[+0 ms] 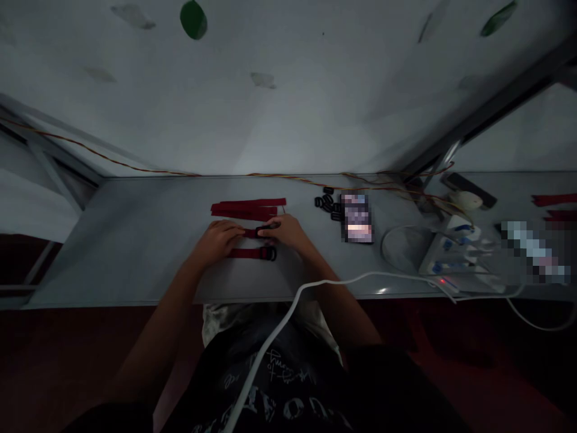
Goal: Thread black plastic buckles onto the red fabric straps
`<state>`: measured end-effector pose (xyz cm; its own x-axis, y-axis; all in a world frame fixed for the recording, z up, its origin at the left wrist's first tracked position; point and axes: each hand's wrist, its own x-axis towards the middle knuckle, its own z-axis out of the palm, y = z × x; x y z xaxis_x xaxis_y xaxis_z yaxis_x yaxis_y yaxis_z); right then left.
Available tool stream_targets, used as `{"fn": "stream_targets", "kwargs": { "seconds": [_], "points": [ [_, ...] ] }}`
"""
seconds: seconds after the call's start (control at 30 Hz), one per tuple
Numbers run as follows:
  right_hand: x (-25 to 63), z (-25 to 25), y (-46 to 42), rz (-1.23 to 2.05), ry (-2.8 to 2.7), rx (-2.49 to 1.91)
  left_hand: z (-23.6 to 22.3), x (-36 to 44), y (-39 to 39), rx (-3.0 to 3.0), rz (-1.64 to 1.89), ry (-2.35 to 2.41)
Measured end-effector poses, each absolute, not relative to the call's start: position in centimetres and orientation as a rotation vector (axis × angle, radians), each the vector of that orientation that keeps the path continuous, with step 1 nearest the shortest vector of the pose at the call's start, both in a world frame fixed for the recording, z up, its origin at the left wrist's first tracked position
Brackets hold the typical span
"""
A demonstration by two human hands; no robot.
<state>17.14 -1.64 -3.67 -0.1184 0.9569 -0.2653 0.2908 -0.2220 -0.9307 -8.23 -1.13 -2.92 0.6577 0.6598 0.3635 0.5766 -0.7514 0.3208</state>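
My left hand (219,239) pinches the end of a short red webbing strap (249,233) on the grey tabletop (135,258). My right hand (286,231) holds a black plastic buckle (267,228) threaded on the same strap, so the two hands nearly meet over it. Just below them lies a second red strap (246,253) with a black buckle (270,253) at its right end, untouched. Beyond my hands is a stack of loose red straps (247,208). Several black plastic buckles (327,204) lie in a small heap to the right of the stack.
A pixelated flat object (357,218) lies right of the buckles. Further right are a white power strip (451,255), coiled white cable (399,246) and more red straps (552,199). A white cable (293,313) crosses my right forearm. Thin wires (315,182) run along the back edge.
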Motion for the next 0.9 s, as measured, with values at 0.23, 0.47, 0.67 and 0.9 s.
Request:
{"fn": "stream_targets", "kwargs": {
  "seconds": [0.23, 0.47, 0.67, 0.9],
  "points": [
    [17.9, -3.1, -3.4, 0.898, -1.828, -1.632, -3.8, -6.0, -2.6, 2.589, 0.604, 1.044],
    [18.7, -3.1, -5.7, 0.739, -1.74, -1.717, -4.3, -5.3, -5.1, 2.589, 0.626, 1.135],
    [18.5, -4.0, -10.6, 0.768, -1.727, -1.719, -4.2, -4.8, -6.8, 2.578, 0.604, 1.192],
    [16.3, -4.6, -11.9, 0.821, -1.789, -1.712, -4.4, -5.3, -7.0, 2.616, 0.597, 1.237]
  ]
}}
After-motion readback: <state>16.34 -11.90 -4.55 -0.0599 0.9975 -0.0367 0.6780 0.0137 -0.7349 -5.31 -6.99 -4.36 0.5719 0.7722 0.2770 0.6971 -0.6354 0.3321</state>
